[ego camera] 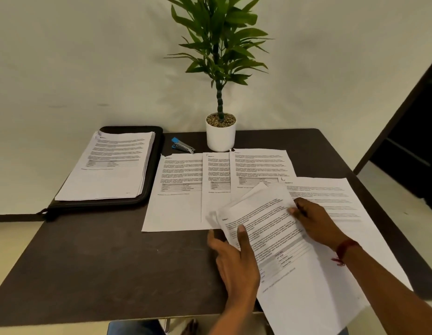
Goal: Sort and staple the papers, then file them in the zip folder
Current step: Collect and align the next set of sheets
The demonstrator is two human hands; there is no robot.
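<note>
My left hand [234,259] grips a tilted bundle of printed sheets [287,257] at its left edge, thumb on top. My right hand [316,221] holds the same bundle at its upper right edge, fingers curled over the paper. Three printed pages [186,189] lie side by side, overlapping, in the middle of the dark table, and another page [331,197] lies at the right under the bundle. A stack of papers [113,165] rests on the black zip folder [152,180] at the back left. A blue and silver stapler [182,145] lies behind the pages.
A potted plant in a white pot [220,136] stands at the table's back edge, close to the stapler. The dark table [101,262] has bare surface at the front left. A dark doorway [408,141] is at the far right.
</note>
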